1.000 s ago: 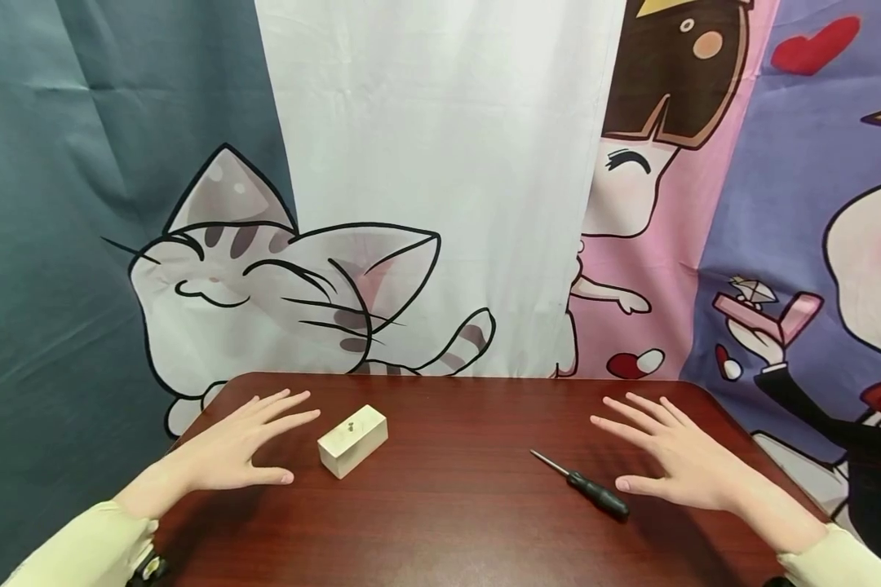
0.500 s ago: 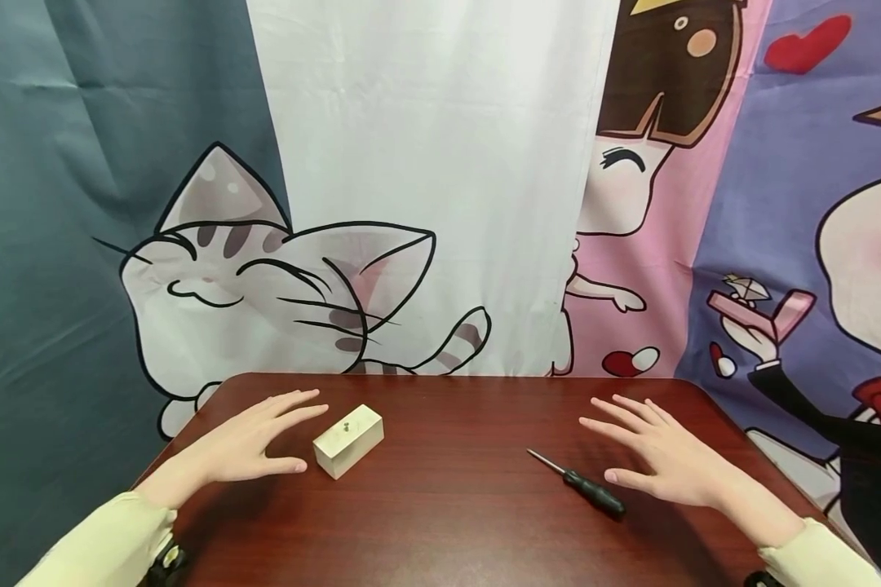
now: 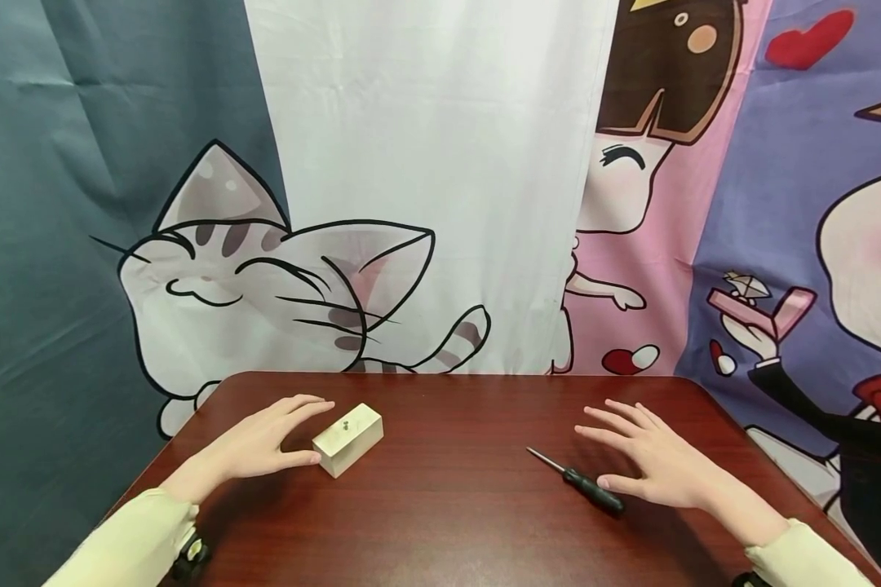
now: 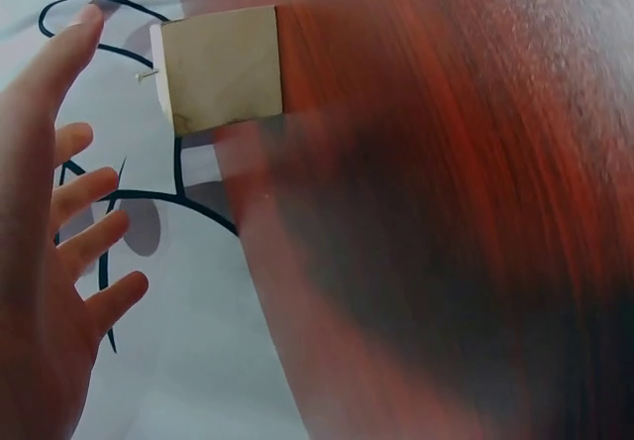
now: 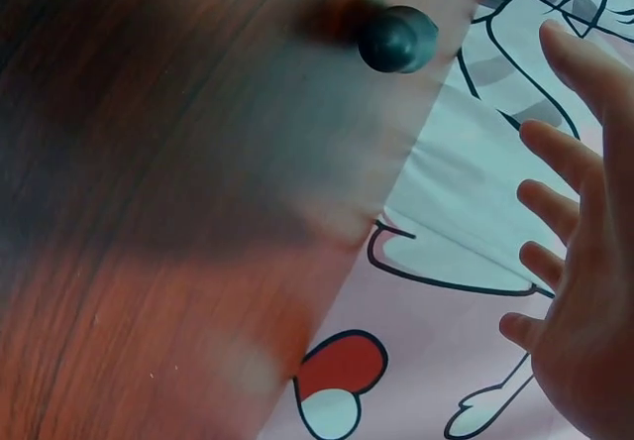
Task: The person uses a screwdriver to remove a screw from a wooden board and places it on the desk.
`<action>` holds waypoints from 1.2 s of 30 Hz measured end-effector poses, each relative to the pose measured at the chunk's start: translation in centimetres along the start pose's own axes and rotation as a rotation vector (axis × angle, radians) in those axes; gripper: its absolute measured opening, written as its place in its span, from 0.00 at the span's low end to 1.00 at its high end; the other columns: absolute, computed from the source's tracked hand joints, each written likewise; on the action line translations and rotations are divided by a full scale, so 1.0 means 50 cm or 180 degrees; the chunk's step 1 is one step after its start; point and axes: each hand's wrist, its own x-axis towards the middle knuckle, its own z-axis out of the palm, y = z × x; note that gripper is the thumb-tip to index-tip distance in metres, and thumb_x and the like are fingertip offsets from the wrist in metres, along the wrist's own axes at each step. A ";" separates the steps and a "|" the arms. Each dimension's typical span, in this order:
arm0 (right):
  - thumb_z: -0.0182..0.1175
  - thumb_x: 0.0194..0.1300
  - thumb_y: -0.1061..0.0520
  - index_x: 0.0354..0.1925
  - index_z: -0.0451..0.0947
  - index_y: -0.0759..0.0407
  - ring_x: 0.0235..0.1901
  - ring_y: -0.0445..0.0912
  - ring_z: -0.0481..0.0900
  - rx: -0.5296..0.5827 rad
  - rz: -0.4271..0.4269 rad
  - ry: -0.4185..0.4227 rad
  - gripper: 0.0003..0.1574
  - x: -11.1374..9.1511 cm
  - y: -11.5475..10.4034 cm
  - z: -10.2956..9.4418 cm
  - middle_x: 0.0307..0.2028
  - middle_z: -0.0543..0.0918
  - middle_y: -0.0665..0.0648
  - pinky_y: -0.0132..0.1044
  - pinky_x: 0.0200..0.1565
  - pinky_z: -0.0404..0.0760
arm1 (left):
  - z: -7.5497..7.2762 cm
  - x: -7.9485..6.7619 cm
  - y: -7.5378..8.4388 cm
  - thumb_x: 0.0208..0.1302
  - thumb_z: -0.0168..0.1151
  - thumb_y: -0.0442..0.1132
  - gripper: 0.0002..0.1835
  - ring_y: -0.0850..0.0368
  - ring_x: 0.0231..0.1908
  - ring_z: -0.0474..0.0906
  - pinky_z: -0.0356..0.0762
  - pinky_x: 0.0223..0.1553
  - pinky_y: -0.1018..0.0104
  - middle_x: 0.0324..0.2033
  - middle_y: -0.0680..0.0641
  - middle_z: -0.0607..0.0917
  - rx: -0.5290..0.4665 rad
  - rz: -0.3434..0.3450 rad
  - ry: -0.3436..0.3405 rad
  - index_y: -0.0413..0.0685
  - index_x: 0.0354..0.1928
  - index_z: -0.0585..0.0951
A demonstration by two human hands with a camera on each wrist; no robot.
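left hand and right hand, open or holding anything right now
Left hand: open, holding nothing, near the pale block.
Right hand: open, holding nothing, near the screwdriver.

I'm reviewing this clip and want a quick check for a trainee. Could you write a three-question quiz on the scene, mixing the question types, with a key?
1. Short answer: in the head view, does the screwdriver point toward the viewer or away?
2. Multiple choice: which thing is nearest the left hand?
A. The screwdriver
B. The pale block
3. True or false: the right hand is gripping the screwdriver.

Key
1. Away, angled to the left.
2. B.
3. False; the right hand's fingers are spread and closed around nothing.
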 end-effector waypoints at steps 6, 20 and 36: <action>0.70 0.53 0.35 0.65 0.73 0.35 0.65 0.54 0.67 -0.0007 -0.0001 0.0007 0.41 0.001 -0.004 0.014 0.64 0.77 0.50 0.25 0.72 0.26 | 0.015 0.003 0.005 0.58 0.65 0.66 0.39 0.54 0.60 0.75 0.79 0.51 0.52 0.62 0.54 0.76 -0.0057 -0.0212 -0.0010 0.62 0.69 0.70; 0.68 0.56 0.32 0.63 0.74 0.33 0.59 0.48 0.73 0.0070 0.0240 -0.0194 0.37 -0.008 -0.022 0.026 0.60 0.79 0.47 0.55 0.52 0.74 | 0.035 0.008 0.021 0.58 0.64 0.66 0.36 0.53 0.57 0.79 0.81 0.48 0.52 0.57 0.53 0.79 -0.0199 -0.0382 0.0058 0.55 0.64 0.75; 0.66 0.56 0.29 0.61 0.76 0.37 0.48 0.39 0.72 0.0126 0.0286 -0.0409 0.36 -0.010 -0.037 0.038 0.48 0.80 0.40 0.37 0.41 0.70 | 0.056 0.008 0.030 0.55 0.68 0.66 0.36 0.57 0.42 0.81 0.76 0.32 0.64 0.48 0.53 0.80 -0.0338 -0.0642 -0.0011 0.53 0.60 0.78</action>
